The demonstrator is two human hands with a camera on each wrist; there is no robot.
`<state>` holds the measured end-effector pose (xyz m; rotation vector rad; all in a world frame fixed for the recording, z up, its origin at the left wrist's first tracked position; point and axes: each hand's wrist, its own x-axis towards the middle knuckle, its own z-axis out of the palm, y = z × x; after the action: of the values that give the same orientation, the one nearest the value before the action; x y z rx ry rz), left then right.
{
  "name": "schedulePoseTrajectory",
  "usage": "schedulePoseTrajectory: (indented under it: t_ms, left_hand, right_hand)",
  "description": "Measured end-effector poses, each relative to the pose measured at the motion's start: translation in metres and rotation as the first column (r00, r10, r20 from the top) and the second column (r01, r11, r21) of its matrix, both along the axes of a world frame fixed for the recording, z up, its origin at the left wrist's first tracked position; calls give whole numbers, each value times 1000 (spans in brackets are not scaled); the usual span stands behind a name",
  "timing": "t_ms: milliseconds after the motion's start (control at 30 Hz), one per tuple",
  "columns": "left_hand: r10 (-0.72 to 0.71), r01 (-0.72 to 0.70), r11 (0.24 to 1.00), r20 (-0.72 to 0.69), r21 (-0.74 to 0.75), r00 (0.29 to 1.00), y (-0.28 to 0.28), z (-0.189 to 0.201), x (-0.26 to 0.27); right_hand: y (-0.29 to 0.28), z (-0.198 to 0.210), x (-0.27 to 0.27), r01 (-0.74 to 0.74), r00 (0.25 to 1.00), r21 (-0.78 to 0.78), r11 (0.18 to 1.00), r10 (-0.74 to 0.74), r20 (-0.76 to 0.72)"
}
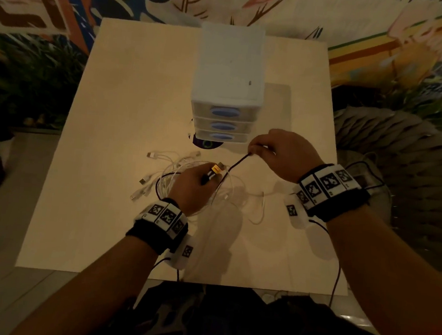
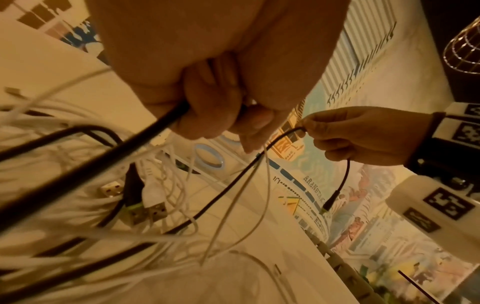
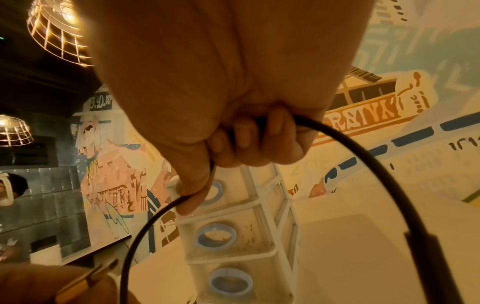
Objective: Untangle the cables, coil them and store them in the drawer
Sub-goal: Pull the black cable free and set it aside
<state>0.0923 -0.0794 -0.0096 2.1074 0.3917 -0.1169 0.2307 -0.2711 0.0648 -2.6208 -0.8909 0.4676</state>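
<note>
Both hands (image 1: 194, 183) (image 1: 281, 153) pinch one thin, smooth black cable (image 1: 237, 162)

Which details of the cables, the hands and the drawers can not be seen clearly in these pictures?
- Left hand: the head view shows its back only; how its fingers grip the black cable is hidden.
- White cables: blurred in the left wrist view; their count is unclear.
- Drawer unit: contents unreadable, fronts small and dim in the head view.
- Right hand: in the right wrist view the picture's edge cuts off the cable's plug.
</note>
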Motion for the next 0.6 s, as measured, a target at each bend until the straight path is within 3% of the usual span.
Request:
schedulePoseTrajectory:
  t_ms: [300,367,500,600]
  left_hand:
    - [-120,124,987,43,-100,992,-7,-2,3]
    - [-95,105,979,65,-177,993,-4,-6,3]
    - [-37,68,979,155,-194,987,-2,1,2]
    - [-19,41,975,106,-217,994,-3,6,2]
  right_hand:
    - [7,-20,2,15,999,53,998,-12,-45]
    - [6,-23,5,35,999,25,999,-35,-20]
    - [2,-28,7,71,997,-10,997,-70,15]
    - [8,-28,0,11,1000,-7,1000,-12,-27]
